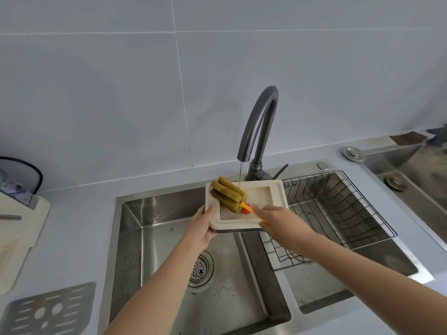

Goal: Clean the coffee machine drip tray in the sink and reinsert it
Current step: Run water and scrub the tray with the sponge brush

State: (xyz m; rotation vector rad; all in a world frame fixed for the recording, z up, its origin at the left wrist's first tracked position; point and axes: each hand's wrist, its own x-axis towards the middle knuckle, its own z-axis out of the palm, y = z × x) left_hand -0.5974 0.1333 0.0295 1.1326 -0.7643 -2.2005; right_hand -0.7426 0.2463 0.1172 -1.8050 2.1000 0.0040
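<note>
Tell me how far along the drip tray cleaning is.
Done: the drip tray is out, and a slotted metal grate lies on the counter. In hand: left hand holds the tray under the running faucet over the sink; right hand scrubs it with a sponge brush. Left: rinsing, reinserting.
</note>
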